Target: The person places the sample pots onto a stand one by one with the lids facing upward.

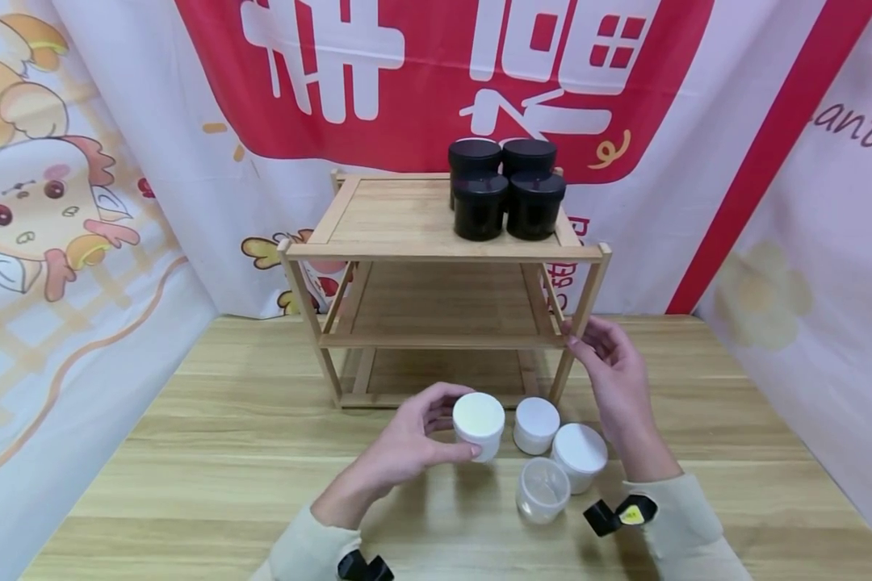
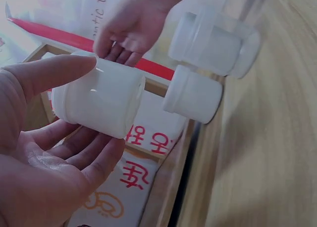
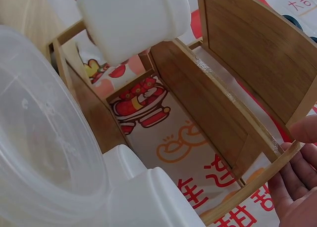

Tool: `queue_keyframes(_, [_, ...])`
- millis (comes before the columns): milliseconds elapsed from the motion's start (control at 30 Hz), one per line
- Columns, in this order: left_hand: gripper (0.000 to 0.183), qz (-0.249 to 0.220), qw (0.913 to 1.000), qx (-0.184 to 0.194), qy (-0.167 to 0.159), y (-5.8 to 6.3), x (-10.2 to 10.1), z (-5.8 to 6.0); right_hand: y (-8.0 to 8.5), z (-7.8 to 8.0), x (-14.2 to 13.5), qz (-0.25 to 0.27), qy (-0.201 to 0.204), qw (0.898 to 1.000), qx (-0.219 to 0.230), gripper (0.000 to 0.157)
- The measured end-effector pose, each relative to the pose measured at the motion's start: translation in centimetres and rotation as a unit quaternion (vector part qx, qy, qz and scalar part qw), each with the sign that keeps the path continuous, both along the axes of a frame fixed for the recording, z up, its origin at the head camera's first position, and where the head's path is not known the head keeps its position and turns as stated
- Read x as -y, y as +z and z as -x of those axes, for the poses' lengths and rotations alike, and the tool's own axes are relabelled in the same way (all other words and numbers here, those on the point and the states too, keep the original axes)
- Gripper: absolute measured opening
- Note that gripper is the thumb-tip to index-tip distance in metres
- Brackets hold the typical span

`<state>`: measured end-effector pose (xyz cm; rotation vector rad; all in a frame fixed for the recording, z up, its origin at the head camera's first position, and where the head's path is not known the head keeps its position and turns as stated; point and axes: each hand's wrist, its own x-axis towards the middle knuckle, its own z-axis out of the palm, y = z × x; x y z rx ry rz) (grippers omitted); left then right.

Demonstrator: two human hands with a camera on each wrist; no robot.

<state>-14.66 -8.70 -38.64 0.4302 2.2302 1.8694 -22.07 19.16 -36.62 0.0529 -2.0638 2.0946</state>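
Jar, white and lidded, is in the left hand, lifted off the table just in front of the rack and right of the middle of its lower front edge. The thumb lies along the side away from the rack, with the fingers round the side nearer to it. Lid up and base toward the table, the jar has its lid-to-base axis close to upright, and it looks a little longer along that line than across. It may lean slightly, though the slanted wrist views make that hard to judge.

The right hand grasps the rack itself at its right front post, level with the middle tier; the thumb and fingers lie on opposite sides of the wood.

Three more jars stand on the table by the rack's right front foot. A second jar, white and lidded, is just in front of that foot. A third jar, also white and lidded, stands further forward and to the right of it. A clear jar stands furthest forward from the rack. All three are upright.

On the rack's top tier, toward its right end, four black jars stand upright in a close cluster. Behind the rack hangs a printed cloth, red and white.
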Motion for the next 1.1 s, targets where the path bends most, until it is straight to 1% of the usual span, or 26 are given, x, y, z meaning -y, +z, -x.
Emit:
queue_keyframes(233, [0.067,-0.012,0.9994,0.004,0.032,0.7,0.4,0.2,0.0,0.0,0.0,0.016,-0.002,1.000,-0.006,0.034])
queue_keyframes(400, [0.066,-0.010,0.9980,-0.012,0.062,1.3,0.9,0.2,0.0,0.0,-0.1,0.020,-0.001,1.000,-0.007,0.035])
queue_keyframes(533, [0.065,-0.018,0.9957,-0.017,0.089,2.1,1.3,0.0,-0.1,0.1,-0.1,0.008,-0.002,1.000,-0.006,0.036])
queue_keyframes(700, [0.066,-0.033,0.9914,-0.002,0.127,3.3,1.6,-0.5,-0.4,0.0,0.0,0.001,-0.001,1.000,0.002,0.035])
queue_keyframes(800, [0.065,-0.039,0.9886,-0.004,0.145,4.3,1.9,-0.9,-0.6,-0.1,0.1,-0.001,0.003,1.000,0.011,0.035])
queue_keyframes(867, [0.065,-0.041,0.9873,-0.012,0.153,5.2,2.1,-1.1,-0.5,-0.1,0.1,-0.004,0.004,1.000,0.013,0.036])
queue_keyframes(1000, [0.064,-0.039,0.9842,-0.046,0.167,7.5,2.4,-1.3,-0.2,-0.1,0.0,-0.004,0.003,1.000,0.007,0.037])
queue_keyframes(1100, [0.063,-0.031,0.9807,-0.076,0.177,9.6,2.7,-1.5,-0.1,0.1,-0.1,0.009,0.002,1.000,-0.003,0.036])
